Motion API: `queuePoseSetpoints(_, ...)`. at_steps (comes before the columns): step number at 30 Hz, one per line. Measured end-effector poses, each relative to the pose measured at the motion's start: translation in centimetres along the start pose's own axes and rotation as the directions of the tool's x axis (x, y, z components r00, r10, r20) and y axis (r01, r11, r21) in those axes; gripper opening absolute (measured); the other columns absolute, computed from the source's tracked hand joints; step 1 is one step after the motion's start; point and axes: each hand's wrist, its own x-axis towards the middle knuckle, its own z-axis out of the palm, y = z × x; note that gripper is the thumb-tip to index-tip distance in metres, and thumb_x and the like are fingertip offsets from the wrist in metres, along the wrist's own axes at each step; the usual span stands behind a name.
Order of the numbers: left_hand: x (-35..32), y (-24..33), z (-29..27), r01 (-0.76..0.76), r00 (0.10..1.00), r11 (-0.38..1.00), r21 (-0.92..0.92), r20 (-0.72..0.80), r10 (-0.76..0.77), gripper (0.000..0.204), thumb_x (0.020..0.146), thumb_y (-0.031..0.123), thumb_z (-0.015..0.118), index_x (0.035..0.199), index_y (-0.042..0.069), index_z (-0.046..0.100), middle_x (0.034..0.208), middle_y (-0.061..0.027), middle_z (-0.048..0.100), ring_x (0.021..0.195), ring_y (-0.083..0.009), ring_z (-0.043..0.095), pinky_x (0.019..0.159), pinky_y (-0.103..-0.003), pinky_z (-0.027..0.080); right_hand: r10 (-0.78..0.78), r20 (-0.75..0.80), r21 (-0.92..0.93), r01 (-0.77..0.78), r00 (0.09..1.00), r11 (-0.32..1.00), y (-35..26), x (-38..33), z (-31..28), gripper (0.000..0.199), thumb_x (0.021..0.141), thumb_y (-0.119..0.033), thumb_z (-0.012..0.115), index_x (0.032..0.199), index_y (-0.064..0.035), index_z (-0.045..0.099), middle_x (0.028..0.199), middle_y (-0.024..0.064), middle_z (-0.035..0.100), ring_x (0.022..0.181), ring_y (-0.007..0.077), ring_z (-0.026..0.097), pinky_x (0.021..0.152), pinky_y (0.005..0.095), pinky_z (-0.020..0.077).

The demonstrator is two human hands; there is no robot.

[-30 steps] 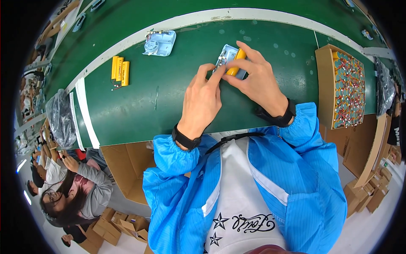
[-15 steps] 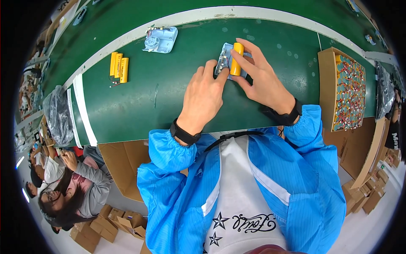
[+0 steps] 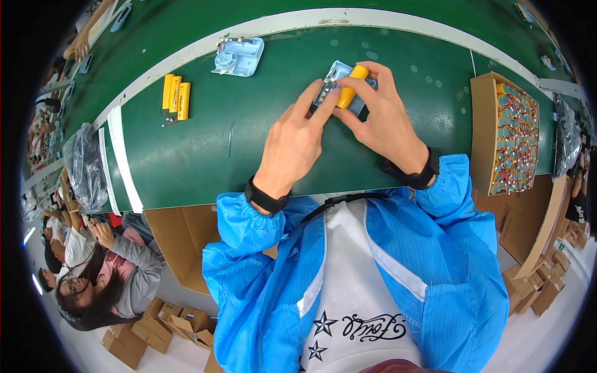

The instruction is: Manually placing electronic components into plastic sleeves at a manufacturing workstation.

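Note:
My right hand (image 3: 395,124) grips a yellow cylindrical battery (image 3: 352,87), holding it tilted over a light blue plastic housing (image 3: 336,67) on the green bench. A small circuit board (image 3: 326,91) sits along the housing's left side. At that board my left hand (image 3: 292,142) has its thumb and fingertips drawn together; whatever is between them is hidden. The battery covers much of the housing's inside. A second light blue housing (image 3: 252,57), with a round part and a board in it, lies farther left. Several yellow batteries with thin wires (image 3: 176,97) lie side by side at the left.
A cardboard box (image 3: 483,133) packed with wired yellow batteries stands at the bench's right end. White strips (image 3: 124,161) cross the bench at the left, and a white rail (image 3: 298,18) runs along its far side. Another person (image 3: 118,273) sits at the lower left near cardboard boxes (image 3: 149,332).
The battery has gone from nearly upright to leaning, its top toward the right. The housing has turned slightly with it, and my left fingers have shifted a little on the board.

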Motion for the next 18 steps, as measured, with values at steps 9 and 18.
queuePoseSetpoints(9,1.0,-1.4,-1.1,0.176,0.980,0.902,-0.394,-0.010,-0.196,0.048,0.074,0.004,0.068,0.122,0.001,0.061,0.101,-0.0164,0.065,0.078,-0.0274,0.065,0.067,-0.038,0.052,-0.042,-0.037,-0.064,0.039,0.998,0.997,-1.2,0.4,0.9,0.055,0.072,-0.007,0.079,0.121,-0.0049,0.056,0.130,0.0184,0.048,0.115,0.0385,0.051,0.094,0.0417,0.0467)
queuePoseSetpoints(18,3.7,-1.6,0.6,0.377,0.921,0.800,-0.466,0.097,-0.378,0.044,0.071,0.016,0.077,0.109,-0.003,0.065,0.085,-0.0134,0.067,0.068,-0.0235,0.061,0.063,-0.033,0.050,-0.032,-0.019,-0.143,0.029,0.999,0.989,-1.2,0.3,1.1,0.063,0.068,-0.005,0.078,0.125,0.0019,0.052,0.132,0.0177,0.048,0.115,0.0380,0.050,0.096,0.0424,0.0455)
